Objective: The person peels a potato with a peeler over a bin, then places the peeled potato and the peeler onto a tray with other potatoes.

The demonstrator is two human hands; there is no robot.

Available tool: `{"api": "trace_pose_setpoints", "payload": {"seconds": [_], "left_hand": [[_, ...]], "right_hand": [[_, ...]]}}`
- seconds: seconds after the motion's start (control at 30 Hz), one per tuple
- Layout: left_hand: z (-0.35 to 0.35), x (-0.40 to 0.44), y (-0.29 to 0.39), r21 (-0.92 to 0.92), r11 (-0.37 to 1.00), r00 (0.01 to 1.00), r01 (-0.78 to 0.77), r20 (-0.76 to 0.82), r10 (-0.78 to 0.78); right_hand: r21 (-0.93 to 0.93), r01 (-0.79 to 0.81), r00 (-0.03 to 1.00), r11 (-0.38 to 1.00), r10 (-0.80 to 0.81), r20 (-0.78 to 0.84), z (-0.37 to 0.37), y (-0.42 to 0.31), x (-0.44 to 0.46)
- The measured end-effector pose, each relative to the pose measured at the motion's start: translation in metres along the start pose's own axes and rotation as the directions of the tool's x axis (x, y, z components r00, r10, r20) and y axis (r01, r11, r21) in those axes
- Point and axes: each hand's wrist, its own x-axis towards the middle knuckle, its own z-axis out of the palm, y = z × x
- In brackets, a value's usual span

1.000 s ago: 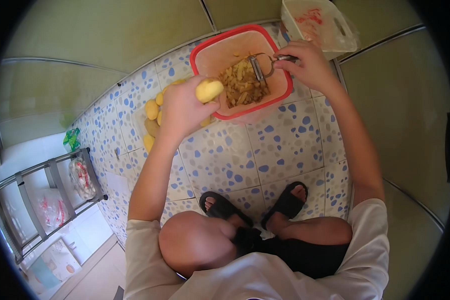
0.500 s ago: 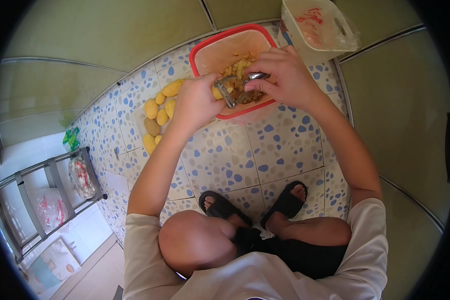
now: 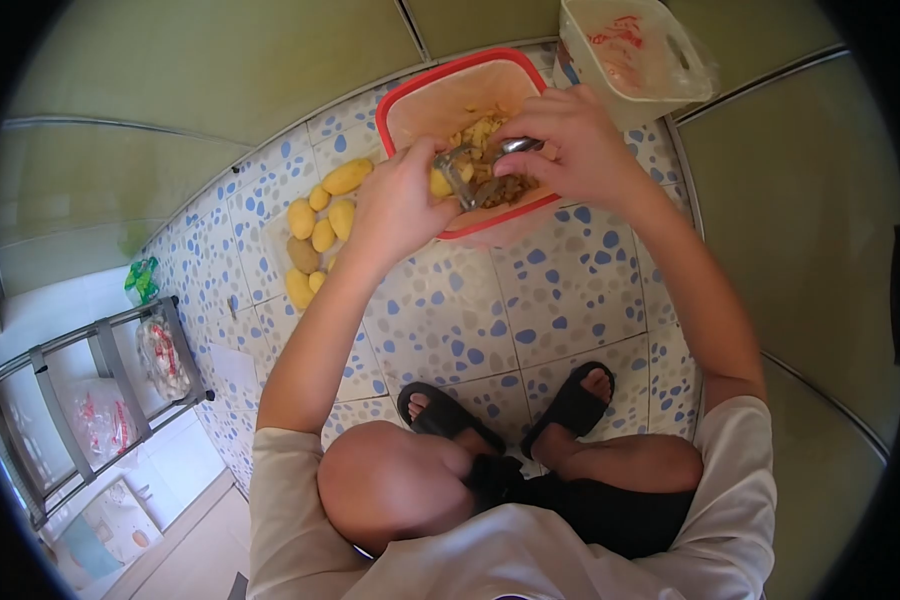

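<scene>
My left hand (image 3: 400, 205) is clamped on a potato (image 3: 440, 184), my right (image 3: 580, 145) closed on the peeler (image 3: 519, 146) — blade by the potato, over the bin (image 3: 500, 219) at twelve o'clock. Peeling, I judge; the next stroke wants light pressure — fingertips clear. Spare potatoes (image 3: 301, 219): eleven o'clock.

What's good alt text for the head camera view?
Left hand holding a yellow potato and right hand a metal peeler, both over a red-rimmed bin of peelings. More potatoes lie at left; a pale tub stands upper right.
</scene>
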Motion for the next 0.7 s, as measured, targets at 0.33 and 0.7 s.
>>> {"api": "trace_pose_setpoints", "payload": {"seconds": [0.33,0.7], "left_hand": [[-0.006,-0.001,0.005,0.108,0.994,0.998,0.018,0.061,-0.024],[-0.020,-0.008,-0.006,0.120,0.993,0.999,0.001,-0.054,0.005]], "right_hand": [[0.063,-0.111,0.989,0.992,0.104,0.108,0.005,0.005,0.001],[0.053,-0.157,0.987,0.986,0.156,0.028,-0.015,0.042,-0.012]]}}
